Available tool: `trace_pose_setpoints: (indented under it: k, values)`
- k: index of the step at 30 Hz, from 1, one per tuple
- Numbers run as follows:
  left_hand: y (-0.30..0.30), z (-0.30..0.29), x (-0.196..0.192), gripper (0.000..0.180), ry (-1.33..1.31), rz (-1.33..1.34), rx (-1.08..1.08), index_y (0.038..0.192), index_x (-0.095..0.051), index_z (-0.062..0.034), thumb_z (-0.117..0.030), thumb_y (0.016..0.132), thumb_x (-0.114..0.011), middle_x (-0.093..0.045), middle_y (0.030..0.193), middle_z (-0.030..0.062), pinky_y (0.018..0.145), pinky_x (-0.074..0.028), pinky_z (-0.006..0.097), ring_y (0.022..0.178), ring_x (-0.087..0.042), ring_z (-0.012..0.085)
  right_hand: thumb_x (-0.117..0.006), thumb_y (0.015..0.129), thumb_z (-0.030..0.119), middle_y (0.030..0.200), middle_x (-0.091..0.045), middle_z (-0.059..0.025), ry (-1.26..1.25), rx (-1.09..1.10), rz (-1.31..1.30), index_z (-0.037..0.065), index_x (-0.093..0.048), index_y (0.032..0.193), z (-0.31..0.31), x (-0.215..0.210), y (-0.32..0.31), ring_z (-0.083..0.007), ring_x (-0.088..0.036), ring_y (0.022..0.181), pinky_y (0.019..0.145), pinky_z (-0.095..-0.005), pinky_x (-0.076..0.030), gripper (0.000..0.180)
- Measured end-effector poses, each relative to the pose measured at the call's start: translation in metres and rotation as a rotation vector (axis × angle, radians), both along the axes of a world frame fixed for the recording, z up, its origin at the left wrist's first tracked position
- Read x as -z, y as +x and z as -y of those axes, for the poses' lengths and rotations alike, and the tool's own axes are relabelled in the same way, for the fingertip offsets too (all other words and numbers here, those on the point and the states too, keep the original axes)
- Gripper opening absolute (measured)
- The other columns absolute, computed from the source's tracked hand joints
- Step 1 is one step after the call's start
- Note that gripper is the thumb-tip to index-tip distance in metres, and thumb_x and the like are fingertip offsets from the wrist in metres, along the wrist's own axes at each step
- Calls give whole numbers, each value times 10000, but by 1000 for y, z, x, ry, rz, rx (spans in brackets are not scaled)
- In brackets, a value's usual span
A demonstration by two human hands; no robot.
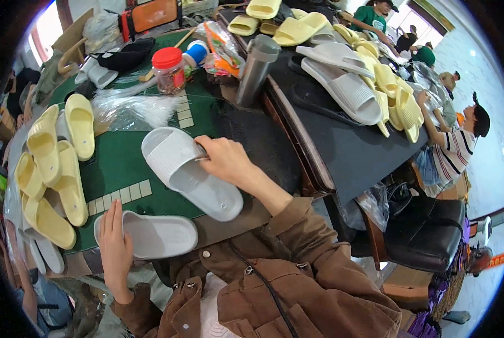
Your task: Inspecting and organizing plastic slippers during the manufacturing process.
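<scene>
Strap (pixel 172 151) of grey slipper (pixel 207 194) sits pinched by right hand (pixel 228 161).

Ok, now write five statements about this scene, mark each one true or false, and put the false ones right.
1. The right hand holds the farther grey slipper at its strap. True.
2. The left hand is on the red-lidded jar. False: it is over the left end of the nearer grey slipper.
3. Yellow slippers lie at the person's left, and more lie on the dark table at the right. True.
4. The steel flask stands to the left of the red-lidded jar. False: it stands to the jar's right.
5. The person's jacket is brown. True.
</scene>
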State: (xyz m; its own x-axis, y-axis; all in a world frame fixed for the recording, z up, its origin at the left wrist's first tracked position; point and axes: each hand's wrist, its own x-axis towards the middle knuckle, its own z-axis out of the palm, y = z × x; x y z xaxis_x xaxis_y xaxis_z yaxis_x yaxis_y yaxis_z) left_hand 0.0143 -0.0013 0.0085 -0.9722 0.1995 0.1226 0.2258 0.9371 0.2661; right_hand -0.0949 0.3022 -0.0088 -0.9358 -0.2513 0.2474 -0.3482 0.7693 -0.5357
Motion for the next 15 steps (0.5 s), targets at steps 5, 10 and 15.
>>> trace_pose_setpoints:
  k: [5, 10, 15]
  values:
    - [-20, -3, 20, 674, 121, -175, 101, 1363, -426, -47, 116, 709, -435, -469, 1340, 122, 1071, -268, 408, 1273, -399, 294, -575, 757, 101, 736, -621, -229, 78, -16, 34, -16, -481, 961, 3, 28, 17, -411, -631, 699, 626, -512, -500, 253]
    - [-40, -36, 15, 614, 298, -140, 309, 1275, -518, -40, 102, 679, -464, -515, 1288, 126, 1044, -296, 408, 1236, -441, 297, -543, 757, 75, 747, -629, -241, 35, -61, 52, -14, -497, 1076, 2, 27, 32, -428, -624, 717, 649, -518, -499, 334]
    - [-62, -68, 16, 563, 299, -223, 421, 1188, -585, -58, 72, 648, -498, -573, 1209, 99, 1017, -320, 432, 1159, -497, 296, -556, 813, 141, 743, -629, -224, 195, -43, 151, -3, -481, 996, -12, 27, 37, -415, -619, 706, 618, -522, -489, 245]
